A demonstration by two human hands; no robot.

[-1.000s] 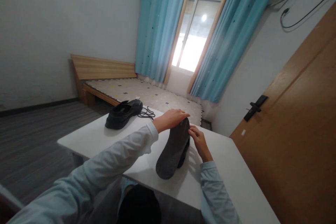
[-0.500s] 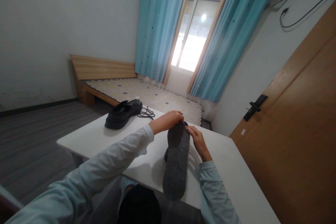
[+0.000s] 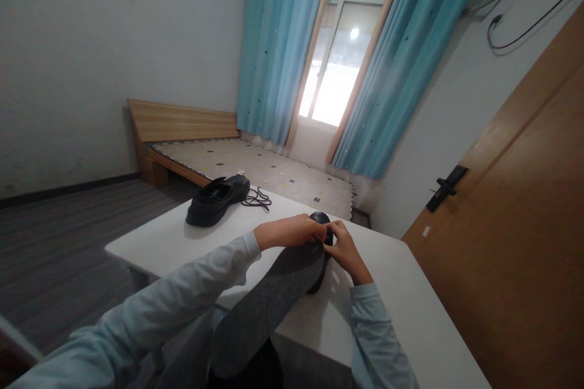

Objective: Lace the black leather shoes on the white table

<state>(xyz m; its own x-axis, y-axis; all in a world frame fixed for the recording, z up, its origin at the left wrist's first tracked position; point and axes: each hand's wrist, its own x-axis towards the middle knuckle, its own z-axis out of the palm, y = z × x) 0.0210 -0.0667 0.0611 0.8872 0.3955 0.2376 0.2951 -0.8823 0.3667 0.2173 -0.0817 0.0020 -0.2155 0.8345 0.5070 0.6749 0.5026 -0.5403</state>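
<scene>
A long grey insole (image 3: pixel 269 298) slants from the table toward my lap, its wide near end past the table edge. My left hand (image 3: pixel 294 231) grips its far end. Close beside it, my right hand (image 3: pixel 345 252) has its fingers closed on the same end, the fingertips of both hands almost meeting. Under and behind the hands is a black shoe (image 3: pixel 320 217), mostly hidden by them and the insole. A second black shoe (image 3: pixel 216 199) lies at the table's far left, with a loose black shoelace (image 3: pixel 257 199) beside it.
The white table (image 3: pixel 392 292) stretches out in front of me. Beyond it stands a bed (image 3: pixel 274 164) with a wooden headboard (image 3: pixel 182 124). Blue curtains (image 3: pixel 283 48) hang at the window. A wooden door (image 3: pixel 515 225) with a black handle is on the right.
The insole has swung its near end to the left and toward my lap, uncovering more of the shoe beneath. Both hands have come slightly nearer and closer together.
</scene>
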